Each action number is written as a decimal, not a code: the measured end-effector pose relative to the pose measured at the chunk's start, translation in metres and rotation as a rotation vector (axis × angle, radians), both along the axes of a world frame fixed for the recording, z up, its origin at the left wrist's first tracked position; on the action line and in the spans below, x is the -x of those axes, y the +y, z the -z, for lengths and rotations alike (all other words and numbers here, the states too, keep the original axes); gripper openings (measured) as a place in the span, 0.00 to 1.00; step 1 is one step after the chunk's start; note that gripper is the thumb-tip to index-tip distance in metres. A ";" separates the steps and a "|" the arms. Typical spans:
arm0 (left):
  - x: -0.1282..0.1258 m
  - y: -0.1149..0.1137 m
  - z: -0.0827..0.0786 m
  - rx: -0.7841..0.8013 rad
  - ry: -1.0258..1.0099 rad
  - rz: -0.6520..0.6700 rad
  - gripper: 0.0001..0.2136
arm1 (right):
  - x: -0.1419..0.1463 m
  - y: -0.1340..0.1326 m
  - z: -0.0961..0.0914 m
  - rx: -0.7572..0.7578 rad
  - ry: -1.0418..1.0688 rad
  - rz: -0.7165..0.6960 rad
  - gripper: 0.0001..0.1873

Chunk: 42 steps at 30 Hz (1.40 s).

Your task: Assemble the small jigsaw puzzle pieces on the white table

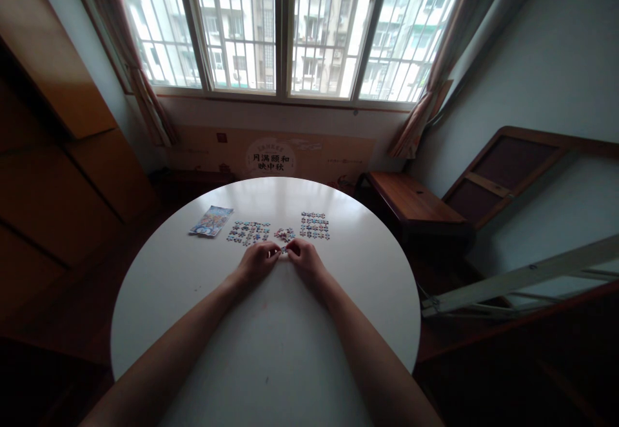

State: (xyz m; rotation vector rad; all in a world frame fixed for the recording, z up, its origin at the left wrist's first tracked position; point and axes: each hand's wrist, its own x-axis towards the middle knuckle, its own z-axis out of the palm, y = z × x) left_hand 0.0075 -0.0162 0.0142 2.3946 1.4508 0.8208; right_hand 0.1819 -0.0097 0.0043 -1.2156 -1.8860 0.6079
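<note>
Head view: a round white table (271, 349) carries a picture leaflet (211, 220), a left patch of jigsaw pieces (248, 233), a right patch (314, 226) and a small cluster (284, 234) between them. The left hand (258, 262) and right hand (304, 260) meet just before the cluster, fingertips pinched narrowly on tiny pieces (283, 253). Nothing looks assembled into a picture, so I judge the puzzle barely begun.

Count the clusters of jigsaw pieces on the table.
3. A loose cluster beside the picture card, a small pile in the middle, a gridded cluster farthest right. The left hand and right hand may hide more pieces.
</note>
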 end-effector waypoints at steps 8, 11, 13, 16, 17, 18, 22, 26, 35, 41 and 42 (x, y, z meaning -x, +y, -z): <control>0.000 0.000 0.000 -0.002 0.017 0.002 0.08 | 0.000 0.000 0.000 -0.004 0.009 0.000 0.06; 0.000 0.001 0.001 -0.006 0.016 0.008 0.08 | 0.000 0.000 0.000 -0.003 0.008 0.001 0.06; 0.001 0.002 0.003 -0.014 0.013 0.015 0.08 | 0.001 0.000 -0.001 -0.004 0.009 0.001 0.06; 0.002 0.004 0.004 -0.027 -0.001 0.019 0.07 | 0.000 0.000 -0.001 -0.006 0.014 -0.001 0.06; 0.002 0.004 0.005 -0.029 -0.005 0.025 0.07 | 0.000 0.000 -0.001 -0.005 0.020 -0.001 0.06; 0.002 0.004 0.005 -0.030 -0.007 0.031 0.08 | 0.000 0.000 -0.001 0.000 0.030 -0.001 0.07; 0.003 0.005 0.005 -0.037 -0.012 0.028 0.08 | 0.000 0.000 -0.001 0.027 0.062 0.010 0.08; 0.002 0.006 0.006 -0.039 -0.018 0.029 0.08 | 0.001 0.000 -0.002 0.020 0.048 0.008 0.06; 0.003 0.005 0.008 -0.033 -0.048 0.020 0.08 | 0.001 0.001 -0.001 0.009 0.041 0.011 0.06; 0.002 0.005 0.006 -0.022 -0.064 0.010 0.08 | 0.001 -0.001 -0.003 0.007 0.026 0.010 0.07; 0.002 0.005 0.006 -0.021 -0.062 0.009 0.08 | 0.001 -0.001 -0.003 0.008 0.023 0.009 0.06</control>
